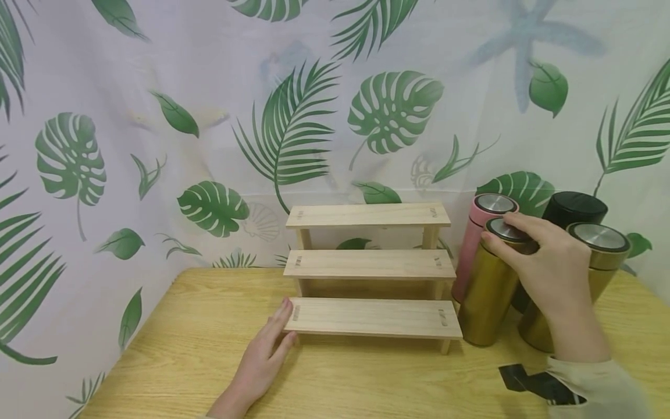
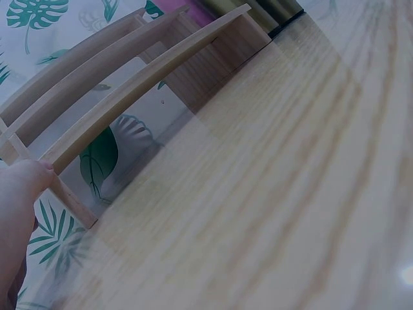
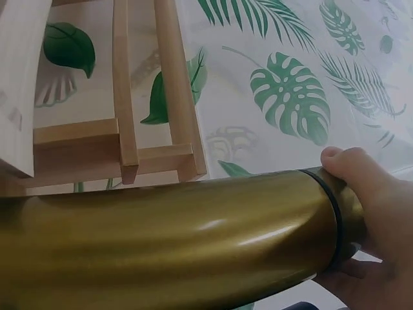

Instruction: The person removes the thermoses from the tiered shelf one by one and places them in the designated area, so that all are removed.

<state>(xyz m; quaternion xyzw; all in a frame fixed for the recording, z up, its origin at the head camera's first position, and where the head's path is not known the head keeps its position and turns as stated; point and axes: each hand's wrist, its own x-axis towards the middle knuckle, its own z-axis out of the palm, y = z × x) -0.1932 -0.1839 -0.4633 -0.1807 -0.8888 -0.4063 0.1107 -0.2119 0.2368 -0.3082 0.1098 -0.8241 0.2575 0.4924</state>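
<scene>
A three-tier wooden display stand (image 1: 369,265) stands on the table. At the left end of its lowest tier rests my left hand (image 1: 262,352), fingers fairly straight along the edge; in the left wrist view the thumb (image 2: 40,171) touches the tier's corner. My right hand (image 1: 555,265) grips the lid of a gold thermos bottle (image 1: 484,291) just right of the stand. The right wrist view shows the gold bottle's body (image 3: 193,236) stretching across, thumb and fingers around its lid. Whether its base touches the table is hard to tell.
Behind the gripped bottle stand a pink thermos (image 1: 471,250) and a black-topped bottle (image 1: 576,203). Another gold thermos (image 1: 599,244) is at the right, partly behind my hand. A leaf-printed cloth (image 1: 209,145) hangs behind the wooden table (image 1: 173,349). A black strap (image 1: 541,384) hangs at my right wrist.
</scene>
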